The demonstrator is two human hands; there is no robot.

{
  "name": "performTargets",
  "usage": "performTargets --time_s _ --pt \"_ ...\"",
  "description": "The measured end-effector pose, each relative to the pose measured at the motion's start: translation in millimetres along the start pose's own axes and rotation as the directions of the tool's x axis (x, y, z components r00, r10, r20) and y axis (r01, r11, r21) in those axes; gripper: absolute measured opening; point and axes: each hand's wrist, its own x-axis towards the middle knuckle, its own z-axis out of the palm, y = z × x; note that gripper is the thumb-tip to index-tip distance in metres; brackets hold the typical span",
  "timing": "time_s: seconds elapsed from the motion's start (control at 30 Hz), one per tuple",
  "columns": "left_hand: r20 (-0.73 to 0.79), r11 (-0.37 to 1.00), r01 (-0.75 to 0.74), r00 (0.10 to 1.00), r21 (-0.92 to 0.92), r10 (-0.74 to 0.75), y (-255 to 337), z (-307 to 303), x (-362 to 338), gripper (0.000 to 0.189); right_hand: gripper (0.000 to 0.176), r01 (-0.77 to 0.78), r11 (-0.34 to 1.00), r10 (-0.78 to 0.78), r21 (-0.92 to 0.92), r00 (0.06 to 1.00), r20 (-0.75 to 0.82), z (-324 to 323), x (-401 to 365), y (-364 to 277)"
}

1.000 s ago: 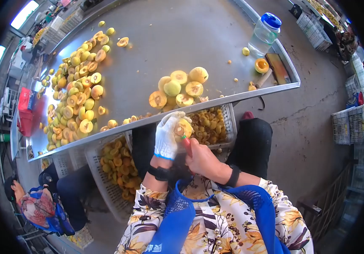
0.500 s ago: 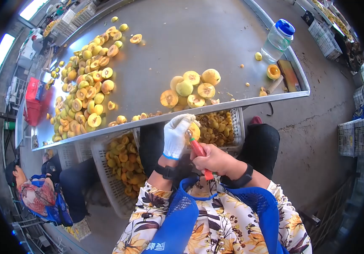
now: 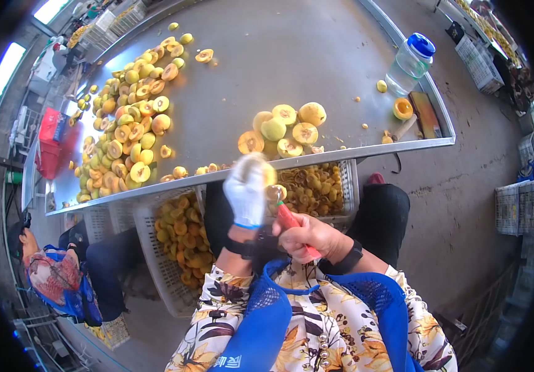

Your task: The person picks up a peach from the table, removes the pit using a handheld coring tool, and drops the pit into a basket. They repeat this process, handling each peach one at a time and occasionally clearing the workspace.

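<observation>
My left hand (image 3: 244, 197), in a white glove and smeared by motion, is closed on a yellow peach half (image 3: 269, 174) near the table's front edge. Just below and to the right, my right hand (image 3: 309, 237) grips the red handle of a pitting spoon (image 3: 288, 218). The spoon's metal tip points up, with a yellowish bit at it, apart from the peach half. On the table in front of my hands lies a small group of peach halves (image 3: 273, 129). Under them, a crate (image 3: 355, 186) of scooped peach pieces stands between my knees.
A long heap of peach halves (image 3: 131, 118) covers the left of the metal table (image 3: 267, 56). A water bottle (image 3: 408, 65) stands at the right rim, by a wooden-handled tool (image 3: 404, 126). A second crate (image 3: 150, 245) holds peach halves. A person (image 3: 56, 276) sits at the left.
My left hand has moved up and slightly left with the peach half, away from the spoon tip. My right hand stays nearly in place, still holding the pitting spoon.
</observation>
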Motion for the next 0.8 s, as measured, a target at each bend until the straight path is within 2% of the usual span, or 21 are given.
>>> performTargets --time_s 0.03,0.1,0.13,0.17,0.2,0.23,0.27,0.33,0.37,0.43,0.5,0.57,0.63,0.67,0.8 --pt "-0.094 0.997 -0.076 0.993 0.005 0.077 3.9 -9.1 6.9 0.017 0.017 0.024 0.997 -0.026 -0.074 1.000 -0.014 2.0 -2.5 0.4" --pt "-0.323 0.998 -0.061 0.945 -0.002 0.057 24.4 -53.6 29.2 0.019 0.018 0.066 0.971 -0.077 -0.230 0.996 -0.038 3.8 -12.5 -5.4" --pt "-0.300 0.965 -0.073 0.942 0.251 0.150 27.0 -86.3 39.0 0.022 0.022 0.094 0.948 -0.133 -0.304 0.985 -0.111 -3.6 -14.0 -7.0" --pt "-0.253 0.868 -0.085 0.939 0.489 0.234 28.2 -118.4 45.3 0.026 0.022 0.081 0.853 -0.218 -0.516 0.953 -0.212 -22.0 -6.4 -6.8" --pt "-0.115 0.577 -0.102 0.938 0.810 0.327 42.2 -141.9 45.4 0.029 0.023 -0.125 0.649 -0.244 -0.750 0.900 -0.361 -28.1 -3.2 -10.7" --pt "0.047 0.175 -0.115 0.936 0.978 0.349 52.8 -157.1 42.7 0.033 0.025 -0.358 0.380 -0.311 -0.853 0.819 -0.483 -31.7 0.0 -11.7" --pt "0.076 0.060 -0.112 0.904 0.992 0.422 53.2 -162.5 43.7 0.038 0.026 -0.364 0.331 -0.362 -0.871 0.803 -0.473 -33.9 4.1 -8.0" --pt "0.113 0.164 -0.192 0.911 0.968 0.397 55.4 -138.1 51.2 0.041 0.030 -0.382 0.214 -0.460 -0.899 0.773 -0.438 -36.1 11.0 -3.8" --pt "0.131 0.216 -0.226 0.916 0.950 0.380 54.7 -119.5 53.2 0.043 0.030 -0.348 0.236 -0.456 -0.907 0.785 -0.420 -32.8 13.2 -0.5" --pt "0.364 0.145 -0.411 0.892 0.900 0.269 51.2 -73.1 61.7 0.053 0.029 -0.278 0.277 -0.471 -0.920 0.795 -0.383 -22.5 16.7 1.0" --pt "0.451 0.131 -0.472 0.878 0.872 0.161 30.6 -30.9 75.9 0.057 0.029 -0.267 0.257 -0.485 -0.929 0.796 -0.363 -13.7 9.7 -1.6" --pt "0.546 0.159 -0.534 0.836 0.831 -0.047 6.5 -6.7 86.7 0.058 0.030 -0.272 0.237 -0.522 -0.933 0.774 -0.358 -10.0 0.6 -0.6" --pt "0.526 0.128 -0.512 0.839 0.849 -0.137 1.6 7.7 95.5 0.058 0.032 -0.274 0.208 -0.579 -0.939 0.739 -0.344 -9.4 -5.2 0.1" --pt "0.509 0.108 -0.497 0.842 0.861 -0.182 2.9 9.3 98.1 0.057 0.034 -0.228 0.222 -0.629 -0.948 0.709 -0.318 -7.9 -6.3 1.3" --pt "0.630 0.421 -0.616 0.767 0.666 0.126 27.8 -2.3 65.8 0.057 0.037 -0.010 0.302 -0.792 -0.953 0.554 -0.257 -4.7 2.5 -10.2"
